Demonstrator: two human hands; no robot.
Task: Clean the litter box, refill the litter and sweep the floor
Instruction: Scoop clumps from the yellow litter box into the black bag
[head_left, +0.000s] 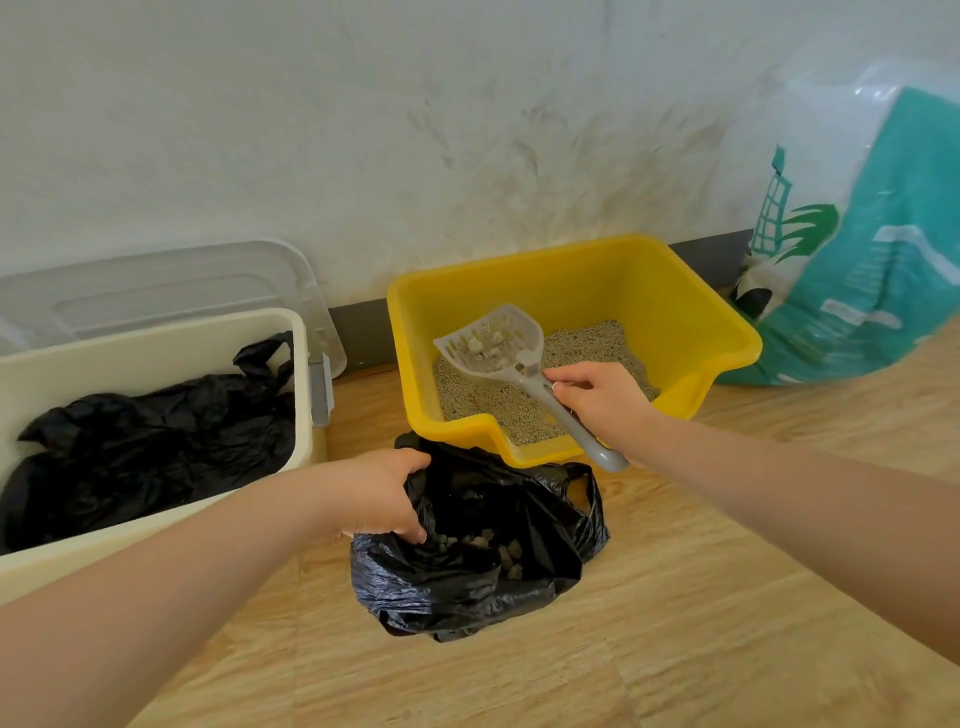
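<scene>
The crumpled black plastic waste bag (478, 551) is lying on the wooden floor (727, 597) directly in front of the yellow plastic litter box (691, 322), touching its low front lip, with pale clumps already showing inside. The left hand (376, 493) is gripping the bag's near-left rim, fingers (415, 532) curled over the edge and holding the mouth open. The opening is looking narrow and slack, so if that grip is loosening, the film is likely folding shut and clumps are landing on the floor.

Over the front of the litter box, the right hand (597, 400) is holding the grey slotted plastic scoop (493, 345) by its handle, fingers wrapped round the upper shaft, forearm reaching in from the right. The scoop head is hovering above the grey granular litter (587, 343), carrying several clumps and tilted up toward the box's back wall. Tipping it sideways on the way to the bag risks rolling clumps off the open edge.
</scene>
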